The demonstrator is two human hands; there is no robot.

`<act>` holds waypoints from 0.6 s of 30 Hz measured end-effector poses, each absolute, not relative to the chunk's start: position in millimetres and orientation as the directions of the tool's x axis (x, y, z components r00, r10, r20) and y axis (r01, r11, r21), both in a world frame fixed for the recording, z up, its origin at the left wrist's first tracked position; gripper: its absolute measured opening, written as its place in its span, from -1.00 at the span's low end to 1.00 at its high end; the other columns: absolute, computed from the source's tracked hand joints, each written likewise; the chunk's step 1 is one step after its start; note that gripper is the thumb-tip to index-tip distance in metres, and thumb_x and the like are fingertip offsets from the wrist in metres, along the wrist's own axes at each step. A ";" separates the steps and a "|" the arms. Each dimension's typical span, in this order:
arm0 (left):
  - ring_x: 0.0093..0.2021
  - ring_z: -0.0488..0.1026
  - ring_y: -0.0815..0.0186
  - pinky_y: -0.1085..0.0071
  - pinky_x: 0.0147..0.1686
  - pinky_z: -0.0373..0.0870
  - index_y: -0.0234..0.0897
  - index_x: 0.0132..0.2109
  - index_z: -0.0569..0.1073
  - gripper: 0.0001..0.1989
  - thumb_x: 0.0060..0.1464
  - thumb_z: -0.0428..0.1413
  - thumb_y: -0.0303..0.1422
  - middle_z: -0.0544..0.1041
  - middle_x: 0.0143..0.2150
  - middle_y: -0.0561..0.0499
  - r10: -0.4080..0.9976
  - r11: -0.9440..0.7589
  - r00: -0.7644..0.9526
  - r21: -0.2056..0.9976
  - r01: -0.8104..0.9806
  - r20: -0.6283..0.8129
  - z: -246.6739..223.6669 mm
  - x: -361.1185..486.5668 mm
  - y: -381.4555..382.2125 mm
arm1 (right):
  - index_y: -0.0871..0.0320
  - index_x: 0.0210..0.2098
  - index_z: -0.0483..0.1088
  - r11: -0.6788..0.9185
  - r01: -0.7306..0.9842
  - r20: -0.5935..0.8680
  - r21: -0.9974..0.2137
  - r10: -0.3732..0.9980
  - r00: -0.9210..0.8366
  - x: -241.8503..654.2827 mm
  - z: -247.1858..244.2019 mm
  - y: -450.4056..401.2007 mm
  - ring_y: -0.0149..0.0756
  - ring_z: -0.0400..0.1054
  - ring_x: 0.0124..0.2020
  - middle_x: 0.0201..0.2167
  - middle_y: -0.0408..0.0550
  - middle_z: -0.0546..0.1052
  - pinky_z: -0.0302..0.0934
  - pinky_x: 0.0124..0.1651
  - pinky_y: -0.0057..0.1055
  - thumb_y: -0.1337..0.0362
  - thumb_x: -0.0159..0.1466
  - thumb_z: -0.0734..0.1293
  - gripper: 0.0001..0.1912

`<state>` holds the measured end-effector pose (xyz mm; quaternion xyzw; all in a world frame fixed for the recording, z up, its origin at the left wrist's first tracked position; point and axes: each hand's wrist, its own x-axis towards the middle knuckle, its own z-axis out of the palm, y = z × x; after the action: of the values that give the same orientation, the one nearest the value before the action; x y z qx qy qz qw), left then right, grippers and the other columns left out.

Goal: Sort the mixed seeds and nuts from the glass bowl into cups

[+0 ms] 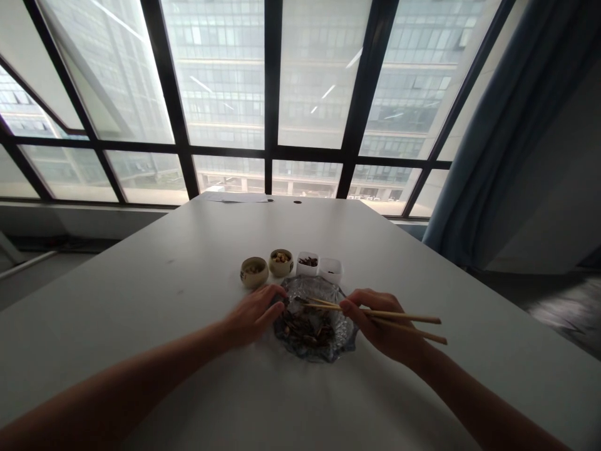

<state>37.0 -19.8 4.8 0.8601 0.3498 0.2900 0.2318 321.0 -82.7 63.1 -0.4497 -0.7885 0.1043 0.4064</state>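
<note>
A clear glass bowl (345, 332) with a scalloped rim stands on the white table, holding a pile of dark brown dried pieces (307, 329). My left hand (256, 313) grips its left rim, thumb and fingers at the edge. Wooden chopsticks (399, 315) are held in my right hand (378, 319) at the bowl's right side. Their tips reach over the middle of the bowl, by a small dark piece (300, 300); whether they pinch it I cannot tell.
Behind the bowl stand two beige cups (254, 282) (281, 269) and two white square cups (307, 271) (331, 279) with small pieces inside. Paper sheets (237, 197) lie at the far edge of the table (188, 250). Windows rise beyond; a blue curtain (479, 156) hangs right.
</note>
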 end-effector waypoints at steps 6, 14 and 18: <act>-0.03 0.46 0.06 0.16 0.09 0.36 -0.22 0.04 0.38 -0.50 0.34 -0.18 0.07 0.53 -0.01 -0.15 0.749 -0.634 0.575 0.611 0.475 0.330 1.1 36.8 -17.5 | 0.12 -0.55 0.43 0.563 0.577 0.516 -0.591 0.814 -0.265 325.8 57.0 -81.0 -0.36 0.37 -0.63 -0.65 -0.07 0.51 0.20 -0.56 -0.46 -0.05 0.42 0.20 -0.46; -0.02 0.46 0.04 0.15 0.06 0.37 -0.23 0.04 0.38 -0.45 0.30 -0.14 0.13 0.53 0.00 -0.16 0.732 -0.649 0.587 0.615 0.448 0.345 -0.3 35.7 -16.3 | 0.15 -0.49 0.49 0.421 0.302 0.453 -0.856 0.890 0.044 332.6 51.1 -68.4 -0.30 0.40 -0.67 -0.66 -0.04 0.53 0.32 -0.60 -0.41 -0.18 0.30 0.33 -0.47; -0.02 0.46 0.04 0.16 0.06 0.37 -0.22 0.04 0.39 -0.44 0.28 -0.14 0.15 0.53 0.00 -0.16 0.733 -0.648 0.584 0.623 0.439 0.350 -1.9 35.9 -15.1 | 0.17 -0.50 0.48 0.372 0.084 0.381 -0.924 0.910 0.161 336.5 46.8 -57.2 -0.30 0.37 -0.69 -0.68 -0.03 0.53 0.31 -0.65 -0.38 -0.20 0.22 0.40 -0.48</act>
<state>35.9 -15.1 -1.9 0.8560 0.3423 0.3016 0.2430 336.5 -57.2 46.8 -0.4488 -0.5540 0.3353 0.6158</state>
